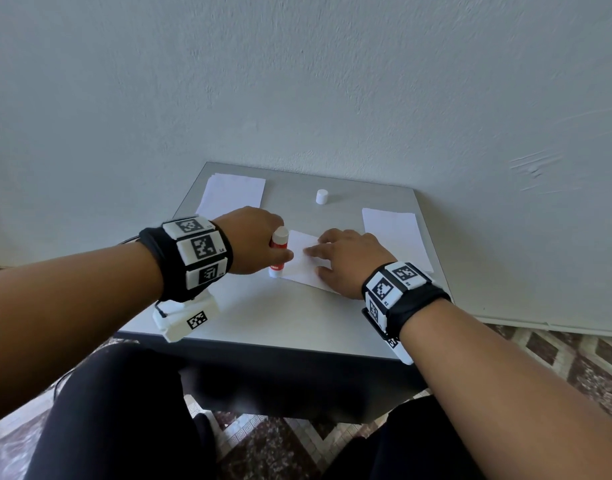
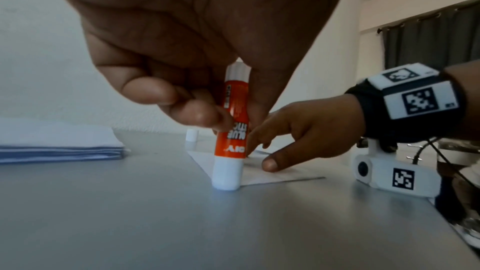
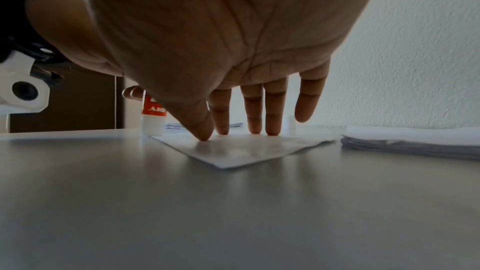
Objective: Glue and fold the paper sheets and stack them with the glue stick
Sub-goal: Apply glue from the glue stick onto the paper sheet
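The glue stick stands upside down on the table, its white end on the grey top right at the left corner of the sheet. The left hand grips the stick, fingers and thumb curled round its orange barrel. The right hand lies flat and released on the sheet, straight fingertips pressing it down — the little finger is lifted clear.

The label reads upside down: "DIY", with "GLUE STICK" partly covered by the fingers.

The white cap stands alone near the far edge, well apart from the stick. A pile of paper lies at the far left corner, another pile just right of the right hand. Both wrists carry black bands with black-and-white square markers — the codes are not legible
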